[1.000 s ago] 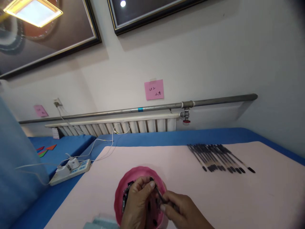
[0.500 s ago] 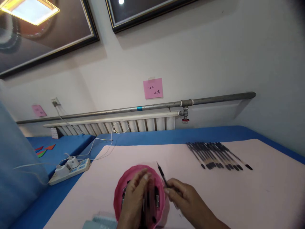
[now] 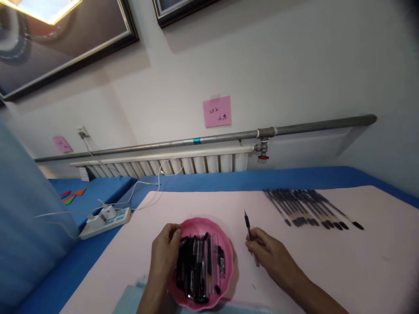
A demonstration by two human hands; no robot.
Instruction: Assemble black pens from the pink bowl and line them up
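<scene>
My right hand (image 3: pixel 266 249), fingers closed, holds a pen (image 3: pixel 247 224) with a black grip and a clear barrel, its tip pointing up and away. It is over the pink sheet, right of a pink scalloped bowl (image 3: pixel 225 244). The bowl holds several black pens, caps and clear tubes (image 3: pixel 214 261), jumbled together. My left hand (image 3: pixel 165 250) is at the bowl's left rim, thumb and fingers pinched on the edge. A row of slim dark brush-like sticks (image 3: pixel 304 209) with dark rounded ends lies farther right, side by side.
The pink sheet (image 3: pixel 108 270) covers a blue table (image 3: pixel 222 182). A power strip (image 3: pixel 108 224) with white plugs and cables is at the left, near a blue curtain (image 3: pixel 29 226). Light-blue material (image 3: pixel 131 298) lies near me. A radiator (image 3: pixel 193 163) and pipe (image 3: pixel 150 147) run along the wall.
My left hand has moved from above the bowl's contents to its left rim, uncovering the pens inside. My right hand has moved rightward, away from the bowl, with the pen. The view has shifted slightly.
</scene>
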